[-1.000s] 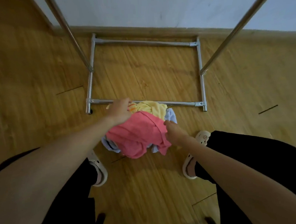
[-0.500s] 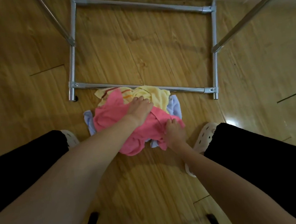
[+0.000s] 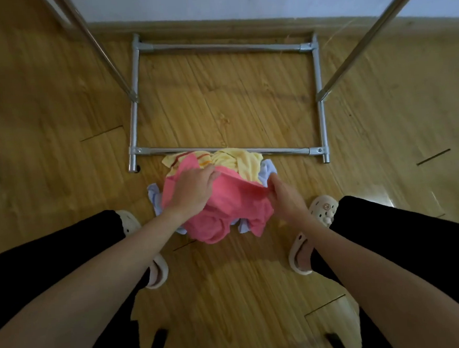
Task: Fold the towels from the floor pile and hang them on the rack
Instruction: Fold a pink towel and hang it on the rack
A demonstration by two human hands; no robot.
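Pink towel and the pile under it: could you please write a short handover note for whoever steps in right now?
Left hand: on top of the pink towel, fingers at its upper fold.
Right hand: pinching the pink towel's right edge.
Pile: on the floor against the rack base, with the yellow towel and pale blue towel beneath.
Done: no hung towel is in view.
Left: lift, fold, hang each towel.

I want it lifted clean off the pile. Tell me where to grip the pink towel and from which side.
Grip the pink towel along its far top edge, from above: the left hand and right hand already pinch there, and it lies crumpled topmost.
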